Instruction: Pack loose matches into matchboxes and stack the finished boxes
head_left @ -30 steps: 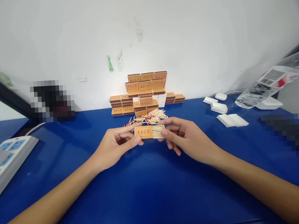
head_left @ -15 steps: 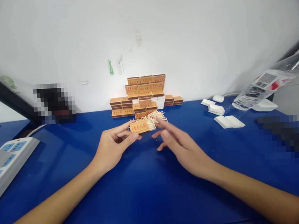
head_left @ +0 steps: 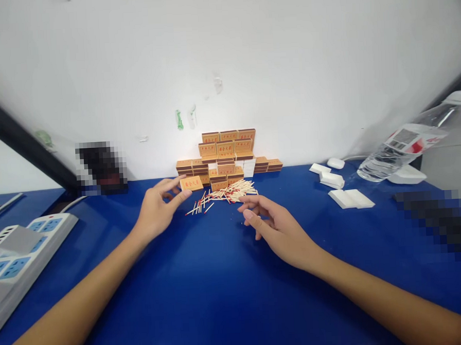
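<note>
Between the thumb and fingers of my left hand [head_left: 160, 206] is a yellow matchbox [head_left: 191, 184] with red characters, its tray pushed in. It is held in front of the left end of a stack of matchboxes [head_left: 225, 148] against the wall. A heap of loose red-tipped matches [head_left: 235, 191] lies on the blue table [head_left: 221, 286] before the stack, a few strewn to the left. My right hand [head_left: 274, 224] hovers just right of the heap with fingers curled apart, holding nothing that shows.
White paper pieces [head_left: 351, 198] and a small white case [head_left: 335, 163] lie to the right. A clear plastic bottle [head_left: 402, 143] leans behind them. At the left is a power strip [head_left: 37, 244]. Two blurred dark patches sit at the sides.
The matchbox was partly open with matches showing; now it looks closed. My left hand has carried it left toward the stack. My right hand has drawn away from it.
</note>
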`<action>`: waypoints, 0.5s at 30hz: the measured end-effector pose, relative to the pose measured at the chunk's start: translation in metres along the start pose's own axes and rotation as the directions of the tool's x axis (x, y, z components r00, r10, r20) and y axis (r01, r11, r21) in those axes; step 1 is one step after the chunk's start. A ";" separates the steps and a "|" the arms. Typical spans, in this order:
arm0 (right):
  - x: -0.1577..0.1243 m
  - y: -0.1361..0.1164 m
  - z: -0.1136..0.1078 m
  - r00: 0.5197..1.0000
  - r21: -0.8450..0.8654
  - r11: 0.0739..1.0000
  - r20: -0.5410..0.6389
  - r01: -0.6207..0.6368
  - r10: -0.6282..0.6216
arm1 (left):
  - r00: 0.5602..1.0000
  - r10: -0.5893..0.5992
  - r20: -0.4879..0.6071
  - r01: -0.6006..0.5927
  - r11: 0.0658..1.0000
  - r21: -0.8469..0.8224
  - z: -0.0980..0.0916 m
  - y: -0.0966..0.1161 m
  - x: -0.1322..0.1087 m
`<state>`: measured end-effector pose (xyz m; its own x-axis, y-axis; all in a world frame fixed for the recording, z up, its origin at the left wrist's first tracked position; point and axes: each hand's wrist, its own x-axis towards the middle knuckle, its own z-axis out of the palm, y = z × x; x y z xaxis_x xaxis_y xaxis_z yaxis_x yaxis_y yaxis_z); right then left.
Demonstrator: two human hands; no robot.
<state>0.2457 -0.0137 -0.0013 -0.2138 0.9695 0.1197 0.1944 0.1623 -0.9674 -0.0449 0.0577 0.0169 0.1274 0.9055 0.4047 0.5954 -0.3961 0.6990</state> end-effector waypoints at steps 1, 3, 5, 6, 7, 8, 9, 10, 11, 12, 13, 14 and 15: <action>0.001 0.000 -0.002 1.000 -0.018 1.000 -0.001 -0.011 0.011 | 1.000 0.000 -0.008 0.000 0.998 0.055 -0.003 -0.005 0.006; 0.002 0.000 -0.004 1.000 -0.054 0.998 -0.008 -0.021 0.020 | 1.000 -0.008 0.007 0.007 0.996 0.093 -0.004 -0.011 0.015; 0.003 -0.001 -0.006 1.000 -0.089 0.996 -0.009 -0.014 0.014 | 1.000 -0.007 0.020 0.004 0.992 0.126 0.000 -0.015 0.021; 0.003 -0.002 -0.007 1.000 -0.102 0.995 -0.004 -0.006 0.006 | 1.000 -0.005 0.019 0.002 0.989 0.146 0.004 -0.016 0.024; 0.003 -0.002 -0.008 1.000 -0.113 0.994 0.005 0.003 -0.002 | 1.000 0.002 0.017 -0.004 0.986 0.165 0.008 -0.016 0.026; 0.003 -0.003 -0.009 1.000 -0.124 0.992 0.019 0.012 -0.009 | 1.000 0.012 0.017 -0.015 0.983 0.185 0.012 -0.016 0.028; 0.003 -0.004 -0.009 0.999 -0.136 0.991 0.034 0.021 -0.016 | 1.000 0.022 0.012 -0.024 0.979 0.204 0.016 -0.017 0.029; 0.002 -0.005 -0.010 0.999 -0.150 0.988 0.048 0.031 -0.024 | 1.000 0.032 0.001 -0.031 0.974 0.225 0.019 -0.017 0.031; 0.002 -0.005 -0.010 0.998 -0.164 0.986 0.058 0.042 -0.032 | 0.999 0.041 -0.006 -0.038 0.968 0.248 0.023 -0.017 0.032; 0.002 -0.006 -0.011 0.997 -0.177 0.983 0.063 0.055 -0.045 | 0.999 0.050 -0.018 -0.043 0.961 0.274 0.025 -0.018 0.033; 0.001 -0.006 -0.011 0.996 -0.190 0.979 0.066 0.071 -0.060 | 0.998 0.058 -0.030 -0.046 0.953 0.300 0.028 -0.018 0.034; 0.001 -0.005 -0.012 0.995 -0.202 0.975 0.065 0.090 -0.078 | 0.997 0.065 -0.039 -0.049 0.945 0.323 0.030 -0.018 0.035; 0.002 -0.005 -0.013 0.993 -0.212 0.971 0.063 0.109 -0.098 | 0.996 0.072 -0.048 -0.051 0.937 0.344 0.032 -0.018 0.036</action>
<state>0.2565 -0.0107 0.0063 -0.2913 0.9356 0.1993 0.3685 0.3020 -0.8792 -0.0260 0.1022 -0.0003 0.1320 0.8663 0.4818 0.8248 -0.3656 0.4313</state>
